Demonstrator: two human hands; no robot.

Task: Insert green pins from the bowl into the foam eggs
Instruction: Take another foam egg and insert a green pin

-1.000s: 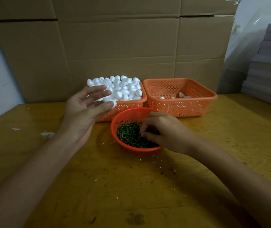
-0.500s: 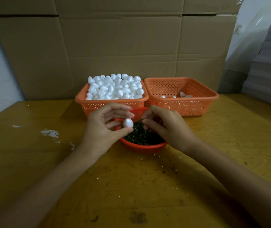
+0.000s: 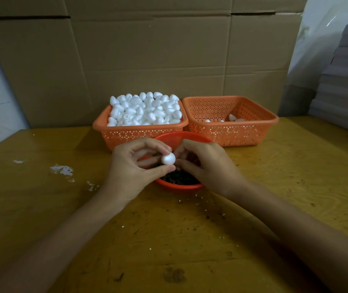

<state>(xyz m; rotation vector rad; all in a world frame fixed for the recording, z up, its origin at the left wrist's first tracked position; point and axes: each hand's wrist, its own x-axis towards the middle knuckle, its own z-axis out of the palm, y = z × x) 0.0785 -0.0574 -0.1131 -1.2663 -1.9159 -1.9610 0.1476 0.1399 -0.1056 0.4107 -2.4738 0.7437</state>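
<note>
— Cardboard (image 3: 147,60) walls off the bench (image 3: 168,240) behind. What has the left grip (image 3: 132,166) got?
— One foam egg (image 3: 168,158), pinched between thumb and fingers over the red bowl (image 3: 179,135).
— And the right grip (image 3: 207,166)?
— Fingertips bunched against that egg; whether a pin sits between them, I cannot tell. The green pins (image 3: 179,179) lie in the bowl beneath both, with a heaped egg basket (image 3: 101,124) just behind.

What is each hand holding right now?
Left hand: pinches a foam egg.
Right hand: curled beside the egg; what it holds cannot be told.
</note>
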